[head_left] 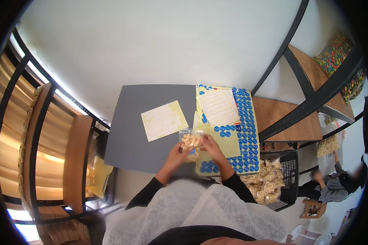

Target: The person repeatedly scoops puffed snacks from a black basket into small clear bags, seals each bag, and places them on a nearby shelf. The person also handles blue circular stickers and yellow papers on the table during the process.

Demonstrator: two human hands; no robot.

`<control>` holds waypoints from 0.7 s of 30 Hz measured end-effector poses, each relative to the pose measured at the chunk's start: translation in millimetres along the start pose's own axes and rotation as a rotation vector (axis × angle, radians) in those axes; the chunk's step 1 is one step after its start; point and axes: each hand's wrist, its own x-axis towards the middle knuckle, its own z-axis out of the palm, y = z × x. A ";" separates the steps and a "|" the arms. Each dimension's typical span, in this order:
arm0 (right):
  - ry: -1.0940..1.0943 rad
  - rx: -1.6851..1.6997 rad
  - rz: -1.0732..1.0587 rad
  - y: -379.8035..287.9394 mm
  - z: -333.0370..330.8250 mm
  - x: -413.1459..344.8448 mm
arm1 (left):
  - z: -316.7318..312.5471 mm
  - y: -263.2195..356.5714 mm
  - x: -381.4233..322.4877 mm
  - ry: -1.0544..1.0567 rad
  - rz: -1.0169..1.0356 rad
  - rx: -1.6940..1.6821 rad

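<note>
A clear plastic bag of curled, pale snack pieces (190, 140) is held upright over the grey tabletop (125, 128). My left hand (177, 155) grips its lower left side, with the thumb by a round blue sticker (192, 151) on the bag. At the bag's right edge, the fingers of my right hand (211, 147) pinch the plastic. Beyond the bag lies a sheet of small white labels (164, 119), partly peeled. To the right are sheets of round blue stickers (247, 128), overlapped by a white label sheet (219, 105) and a mostly bare yellowish backing sheet (224, 144).
A black plastic crate (289, 180) of filled snack bags (263, 180) stands below the table's right side. Metal-framed wooden shelves (288, 119) rise at the right, others (75, 159) at the left. A large bag of colourful pieces (337, 58) sits upper right. Another person (334, 186) sits far right.
</note>
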 end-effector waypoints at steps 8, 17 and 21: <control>-0.082 -0.145 -0.096 16.1 25.1 -30.7 | 7.0 -6.0 -19.9 0.043 -0.011 -0.073; -0.166 -0.001 0.047 20.4 51.7 -53.3 | -13.1 0.9 -66.4 0.100 -0.123 -0.206; -0.252 -0.154 -0.007 15.5 68.7 -59.3 | -28.9 0.5 -78.7 0.140 -0.083 -0.231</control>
